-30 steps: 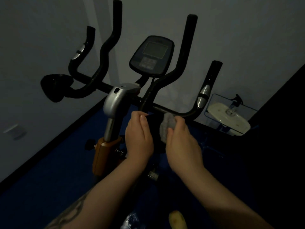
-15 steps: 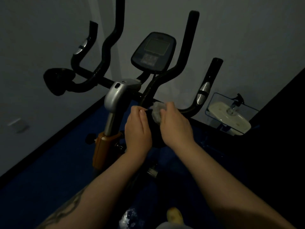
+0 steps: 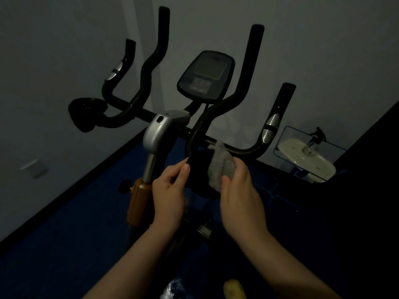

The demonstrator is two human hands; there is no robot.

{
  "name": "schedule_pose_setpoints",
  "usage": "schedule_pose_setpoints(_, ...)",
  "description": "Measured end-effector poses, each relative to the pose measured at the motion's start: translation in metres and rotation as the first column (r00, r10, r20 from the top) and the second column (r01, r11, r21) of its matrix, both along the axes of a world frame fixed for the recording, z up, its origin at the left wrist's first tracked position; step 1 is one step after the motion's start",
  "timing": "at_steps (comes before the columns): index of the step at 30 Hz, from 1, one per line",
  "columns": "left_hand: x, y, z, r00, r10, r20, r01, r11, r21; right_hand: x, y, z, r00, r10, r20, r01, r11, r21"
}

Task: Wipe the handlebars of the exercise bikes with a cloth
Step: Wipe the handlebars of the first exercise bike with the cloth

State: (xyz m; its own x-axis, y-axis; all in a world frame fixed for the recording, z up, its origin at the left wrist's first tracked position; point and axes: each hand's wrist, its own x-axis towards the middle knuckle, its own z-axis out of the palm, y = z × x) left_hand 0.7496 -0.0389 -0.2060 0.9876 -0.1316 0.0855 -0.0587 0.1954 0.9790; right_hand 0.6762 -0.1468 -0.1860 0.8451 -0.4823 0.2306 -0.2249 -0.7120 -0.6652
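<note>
dim grey walls (image 3: 64, 50) meet blue floor (image 3: 64, 244) behind black handlebars (image 3: 244, 87)

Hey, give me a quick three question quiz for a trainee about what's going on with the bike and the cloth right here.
1. True or false: the right hand holds the grey cloth.
2. Which part is the cloth against? A) the console B) the black pad below the handlebar C) the silver stem clamp
3. Fill in: the left hand pinches the ____ edge of that pad.

Key: 1 true; 2 B; 3 left.
</note>
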Motion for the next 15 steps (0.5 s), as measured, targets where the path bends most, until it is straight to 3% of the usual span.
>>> schedule_pose_setpoints(4, 0.0, 0.002, 0.003, 1.0, -0.001, 0.014, 0.0, 0.999, 0.036, 0.04, -0.025, 0.015, 0.994, 0.049, -0.101, -0.049, 0.999, 0.011)
schedule_pose_setpoints(10, 0.003, 0.008, 0.007, 0.998, -0.057, 0.015, 0.056, 0.997, 0.06, 0.012, -0.012, 0.001, 0.988, 0.004, 0.155, -0.036, 0.978, 0.203)
schedule_pose_setpoints(12, 0.008, 0.012, 0.01, 0.995, -0.095, 0.012, 0.094, 0.993, 0.078, 0.012, -0.02, 0.004, 0.973, -0.032, 0.228, 0.001, 0.991, 0.137)
schedule_pose_setpoints(15, 0.013, 0.015, 0.013, 0.989, -0.149, -0.016, 0.149, 0.986, 0.075, 0.021, -0.022, 0.014, 0.957, 0.016, 0.29, 0.022, 0.992, -0.127)
